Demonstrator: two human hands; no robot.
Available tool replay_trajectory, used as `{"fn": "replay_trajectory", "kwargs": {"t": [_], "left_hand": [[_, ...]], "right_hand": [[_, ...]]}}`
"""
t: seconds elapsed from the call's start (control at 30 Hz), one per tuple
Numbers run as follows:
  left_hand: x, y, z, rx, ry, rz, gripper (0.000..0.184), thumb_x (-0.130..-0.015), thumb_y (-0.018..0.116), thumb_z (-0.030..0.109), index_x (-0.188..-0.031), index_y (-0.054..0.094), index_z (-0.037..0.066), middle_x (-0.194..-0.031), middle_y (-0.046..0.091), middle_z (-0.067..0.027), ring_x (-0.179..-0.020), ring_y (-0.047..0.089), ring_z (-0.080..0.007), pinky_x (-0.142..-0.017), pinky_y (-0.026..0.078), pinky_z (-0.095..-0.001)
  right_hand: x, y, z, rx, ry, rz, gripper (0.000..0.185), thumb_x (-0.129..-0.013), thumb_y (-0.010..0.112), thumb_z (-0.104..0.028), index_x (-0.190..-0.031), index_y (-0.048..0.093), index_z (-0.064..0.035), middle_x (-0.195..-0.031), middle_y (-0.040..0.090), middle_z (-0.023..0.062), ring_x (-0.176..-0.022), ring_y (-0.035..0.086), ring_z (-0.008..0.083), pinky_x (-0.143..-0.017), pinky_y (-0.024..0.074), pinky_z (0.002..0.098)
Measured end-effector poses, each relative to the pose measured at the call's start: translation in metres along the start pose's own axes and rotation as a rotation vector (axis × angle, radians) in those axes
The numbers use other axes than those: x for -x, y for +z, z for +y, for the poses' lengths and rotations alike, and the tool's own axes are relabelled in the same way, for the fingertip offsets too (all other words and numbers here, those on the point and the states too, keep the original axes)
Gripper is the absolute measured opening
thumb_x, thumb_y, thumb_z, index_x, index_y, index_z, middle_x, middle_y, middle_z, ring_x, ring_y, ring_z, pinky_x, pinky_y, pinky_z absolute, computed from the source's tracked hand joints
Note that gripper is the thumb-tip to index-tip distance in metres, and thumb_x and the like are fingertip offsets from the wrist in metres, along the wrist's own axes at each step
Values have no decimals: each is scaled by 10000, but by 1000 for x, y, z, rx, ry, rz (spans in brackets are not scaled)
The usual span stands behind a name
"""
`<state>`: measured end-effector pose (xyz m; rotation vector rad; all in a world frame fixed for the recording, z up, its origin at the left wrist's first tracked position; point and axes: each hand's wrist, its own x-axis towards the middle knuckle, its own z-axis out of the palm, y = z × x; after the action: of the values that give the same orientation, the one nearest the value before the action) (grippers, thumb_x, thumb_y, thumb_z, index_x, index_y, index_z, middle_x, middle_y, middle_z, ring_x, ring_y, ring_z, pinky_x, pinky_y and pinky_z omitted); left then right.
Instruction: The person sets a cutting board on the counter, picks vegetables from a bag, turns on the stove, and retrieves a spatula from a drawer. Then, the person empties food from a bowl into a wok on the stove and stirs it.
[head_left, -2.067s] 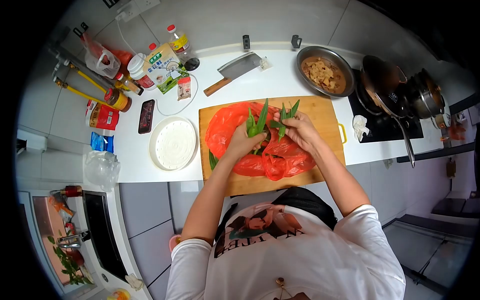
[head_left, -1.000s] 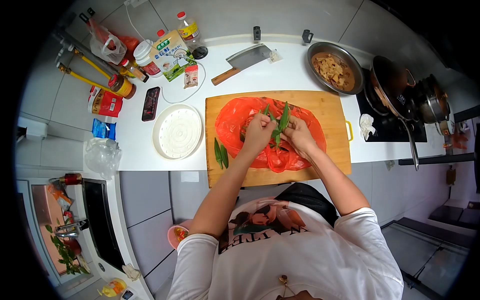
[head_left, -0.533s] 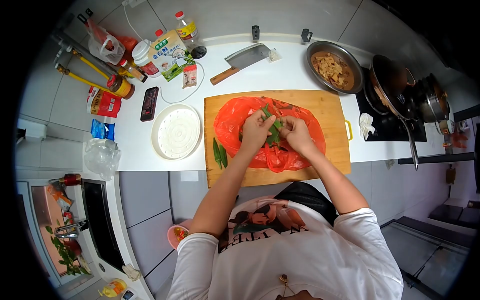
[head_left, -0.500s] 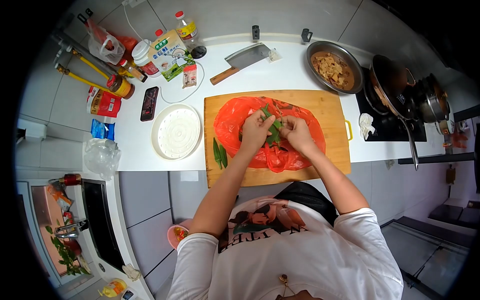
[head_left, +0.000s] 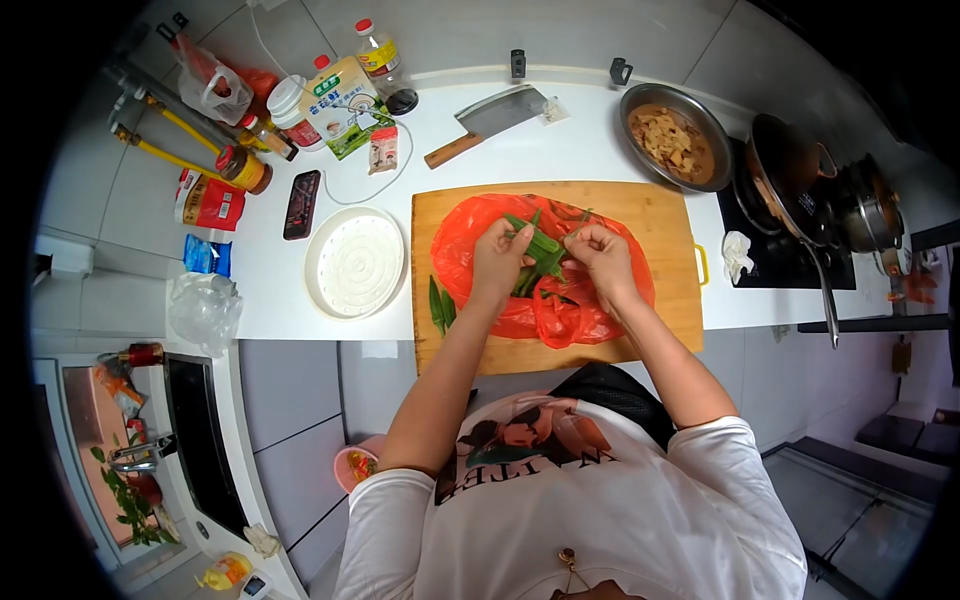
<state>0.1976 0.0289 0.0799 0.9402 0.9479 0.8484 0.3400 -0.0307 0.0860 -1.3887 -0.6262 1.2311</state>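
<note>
A red plastic bag lies opened out on a wooden cutting board. Over the bag, my left hand is closed around green okra. My right hand is just to the right, its thumb and fingers pinched together close to the okra's end. What sits in that pinch is too small to make out. More green pods show in the bag under my hands, partly hidden. Two okra pods rest on the board's left edge, outside the bag.
A white strainer plate stands left of the board, beside a phone. Behind the board lies a cleaver. At the back right are a metal bowl of sliced food in liquid and a pan on the stove. Bottles and packets crowd the back left.
My hands have moved apart a little, the left one to the left and the right one to the right. More of the okra in the left hand now shows.
</note>
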Motion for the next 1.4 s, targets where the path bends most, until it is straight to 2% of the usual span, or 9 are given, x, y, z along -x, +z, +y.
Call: {"fn": "replay_trajectory", "kwargs": {"t": [0.23, 0.33, 0.4, 0.43, 0.5, 0.7, 0.9, 1.1, 1.4], "left_hand": [[-4, -14, -14, -40, -37, 44, 61, -864, 553, 99, -867, 526, 45, -767, 572, -23, -673, 569, -86, -552, 461, -200], [-4, -19, -19, -265, -35, 88, 120, -806, 597, 84, -890, 532, 27, -793, 581, -77, -682, 593, -145, -593, 491, -259], [-2, -26, -19, -768, 91, 80, 191, -744, 615, 68, -906, 534, 5, -843, 577, -155, -715, 610, -250, -646, 507, -344], [-1, -28, -21, -768, 90, 80, 191, -744, 615, 68, -906, 534, 5, -843, 577, -155, -715, 610, -250, -646, 507, -344], [5, -29, -18, -1100, 293, 37, 251, -727, 622, 90, -939, 526, -3, -921, 556, -204, -788, 595, -338, -693, 496, -404], [28, -16, 10, -1336, 192, 45, 269, -736, 653, 152, -944, 543, 24, -939, 570, -168, -851, 576, -335, -705, 469, -411], [37, -27, 7, -1242, 451, 105, 227, -753, 634, 122, -941, 549, 28, -860, 552, -146, -735, 563, -308, -634, 457, -395], [43, -28, 6, -1190, 438, 153, 193, -758, 626, 120, -923, 567, 41, -871, 551, -132, -731, 568, -302, -620, 455, -391], [45, -29, 1, -1155, 492, 177, 189, -761, 620, 105, -927, 567, 31, -847, 541, -134, -633, 556, -274, -577, 450, -366]], "right_hand": [[-8, -13, -15, -139, -146, 159, 95, -898, 477, -54, -809, 454, -33, -805, 615, 97, -704, 593, 120, -627, 511, 220], [-10, -26, -26, -115, -187, 201, 79, -914, 459, -85, -840, 446, -60, -734, 579, 45, -632, 577, 120, -570, 478, 220], [-14, -40, -26, -110, -189, 202, 75, -912, 460, -84, -843, 446, -58, -721, 568, 41, -618, 576, 125, -565, 475, 222], [-15, -46, -26, -106, -190, 202, 71, -910, 462, -83, -847, 446, -56, -708, 558, 36, -603, 575, 131, -560, 472, 224], [-17, -57, -24, -126, -188, 233, 46, -906, 466, -81, -872, 466, -50, -689, 534, 28, -587, 572, 137, -546, 467, 229], [-12, -93, -23, -230, -61, 225, 94, -915, 419, -66, -905, 494, -9, -691, 516, 43, -563, 514, 131, -511, 455, 251], [-7, -117, -20, -433, 71, 315, 173, -946, 371, -143, -878, 470, -19, -653, 419, 28, -519, 414, 127, -451, 394, 261], [-7, -136, -3, -244, 28, 389, 261, -944, 398, -269, -783, 476, -80, -646, 420, 4, -524, 411, 109, -467, 402, 258], [-16, -149, 16, -124, 15, 442, 251, -919, 452, -199, -700, 466, -78, -614, 476, 7, -497, 450, 84, -417, 376, 238]]}}
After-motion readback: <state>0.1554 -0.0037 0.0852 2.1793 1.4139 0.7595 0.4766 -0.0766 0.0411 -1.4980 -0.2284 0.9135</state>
